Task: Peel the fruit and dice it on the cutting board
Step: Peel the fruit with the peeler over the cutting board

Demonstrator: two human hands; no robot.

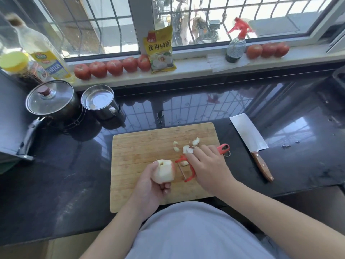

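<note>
The person is standing at the glossy black stone counter [186,109], working over the pale bamboo cutting board [141,146]. The left hand [149,186] is curling its fingers round the mostly peeled, pale round fruit [163,171], holding it just above the board's near-middle; a thin strip of red skin is still showing on its right edge. The right hand [207,165] is gripping the red plastic Y-shaped peeler [186,171], w/ the blade sitting just beside the fruit's right side, apparently not quite touching.

Small pale peel scraps [188,146] are lying on the board beyond the hands. The broad steel cleaver w/ a wooden handle [251,141] is resting on the counter right of the board, untouched.

Judged step: finishing the peel, approx. the last patch. To do it well, the left hand should be rotating the fruit so the red strip is facing the blade, fingers kept clear of the stroke path, pressure light & strokes shallow so little flesh is lost. Dicing isn't started yet.
</note>
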